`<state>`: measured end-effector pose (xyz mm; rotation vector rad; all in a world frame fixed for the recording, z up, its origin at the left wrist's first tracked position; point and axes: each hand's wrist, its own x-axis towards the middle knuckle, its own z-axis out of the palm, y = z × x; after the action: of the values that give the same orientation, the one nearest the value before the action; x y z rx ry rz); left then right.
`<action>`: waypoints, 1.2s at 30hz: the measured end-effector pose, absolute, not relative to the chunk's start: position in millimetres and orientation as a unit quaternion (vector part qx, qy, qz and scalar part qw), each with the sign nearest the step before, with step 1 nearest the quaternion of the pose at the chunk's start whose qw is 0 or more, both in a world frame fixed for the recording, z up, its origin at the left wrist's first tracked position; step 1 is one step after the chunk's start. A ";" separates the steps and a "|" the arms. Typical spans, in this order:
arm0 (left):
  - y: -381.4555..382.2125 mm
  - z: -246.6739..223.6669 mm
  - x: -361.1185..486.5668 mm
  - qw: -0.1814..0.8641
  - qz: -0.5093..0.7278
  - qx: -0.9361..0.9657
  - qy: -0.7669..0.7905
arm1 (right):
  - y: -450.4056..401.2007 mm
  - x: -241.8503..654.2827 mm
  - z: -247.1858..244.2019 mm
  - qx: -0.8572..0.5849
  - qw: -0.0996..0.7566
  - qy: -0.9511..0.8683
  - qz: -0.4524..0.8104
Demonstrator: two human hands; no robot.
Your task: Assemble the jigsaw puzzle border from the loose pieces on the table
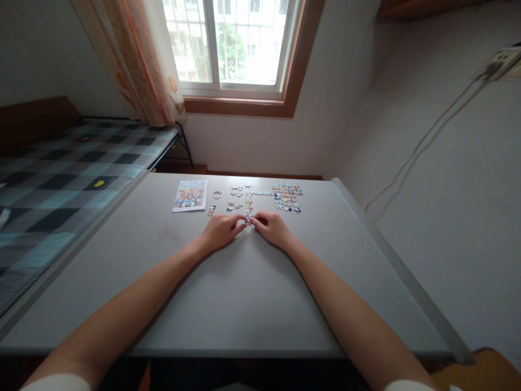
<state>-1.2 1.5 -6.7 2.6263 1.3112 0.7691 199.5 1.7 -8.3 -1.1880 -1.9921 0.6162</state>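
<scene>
My left hand (223,230) and my right hand (272,227) meet at the lower end of a joined strip of puzzle pieces (248,203). Thumb and forefinger of each hand are pinched on a small puzzle piece (248,220) between them. From its top, the strip turns right in a short row (260,193), forming a corner. A pile of loose pieces (287,196) lies to the right of it. Small groups of pieces (236,192) are spread to the left. Further left lies a printed picture sheet (190,196).
The grey table (228,304) has raised edges at left and right. A bed with a checked cover (122,157) stands at the left. Behind the table are a curtain (142,65) and a window (248,49). A cable (423,138) hangs on the right wall.
</scene>
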 end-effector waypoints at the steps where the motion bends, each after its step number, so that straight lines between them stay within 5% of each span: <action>1: 1.5 -6.4 -1.2 0.055 0.252 0.864 0.432 | 2.0 199.5 -8.9 -0.462 0.363 -0.772 0.242; 36: 2.4 -8.0 -1.3 0.047 0.263 0.843 0.466 | 0.6 199.0 -6.9 -0.444 0.390 -0.768 0.249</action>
<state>-1.3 2.4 -8.0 2.5729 1.4216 0.8026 199.0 0.6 -6.9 -1.1289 -1.9514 0.6318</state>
